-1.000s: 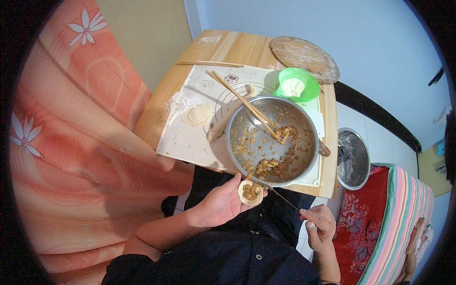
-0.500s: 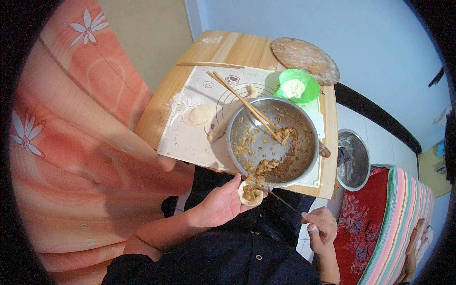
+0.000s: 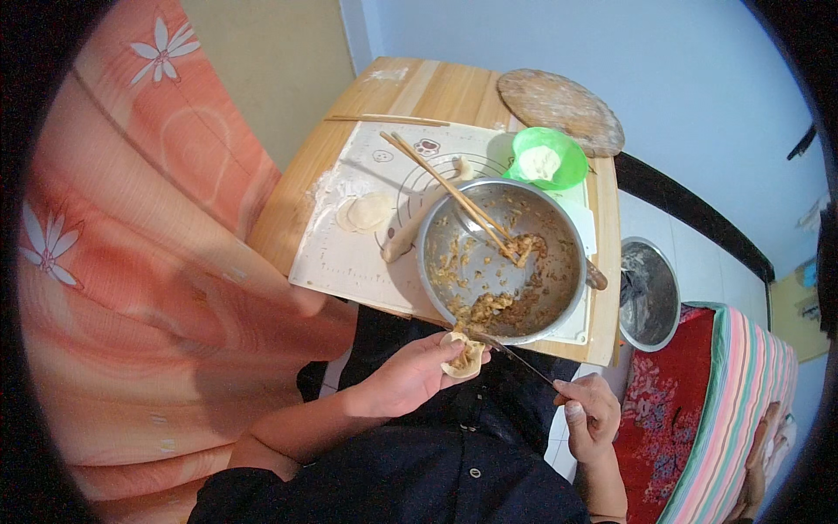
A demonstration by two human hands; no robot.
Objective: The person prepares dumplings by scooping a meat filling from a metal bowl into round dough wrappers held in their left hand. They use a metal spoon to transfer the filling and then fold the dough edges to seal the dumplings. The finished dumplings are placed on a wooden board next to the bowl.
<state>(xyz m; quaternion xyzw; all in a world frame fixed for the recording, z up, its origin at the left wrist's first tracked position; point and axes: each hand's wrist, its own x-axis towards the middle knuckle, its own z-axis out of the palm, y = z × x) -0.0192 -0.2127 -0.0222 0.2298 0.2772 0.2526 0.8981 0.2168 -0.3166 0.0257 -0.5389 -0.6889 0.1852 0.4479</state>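
My left hand [image 3: 406,377] holds a round dumpling wrapper [image 3: 465,360] with brown filling on it. The thumb presses on the wrapper, which is partly folded around the filling. In my right hand [image 3: 592,415], fingers pinch the end of a thin, dark metal utensil [image 3: 527,364]. Its far tip meets the wrapper's upper edge, and its exact shape is hidden there. Just beyond both hands stands a steel mixing bowl [image 3: 489,275], with minced filling [image 3: 489,306] along its near side and smears on its walls. A pair of chopsticks [image 3: 449,192] leans in the bowl.
The bowl stands on a white baking mat [image 3: 336,271] with flat wrappers [image 3: 371,211] and a pale log-shaped roll [image 3: 404,237]. A green bowl [image 3: 572,164] holds white stuff. Behind it lies a round wooden board [image 3: 563,105]. Another metal basin [image 3: 670,306] stands right of the table.
My left thumb has moved over onto the wrapper, which is now bent inward around the filling. The utensil's tip has shifted slightly toward the wrapper's upper right edge.
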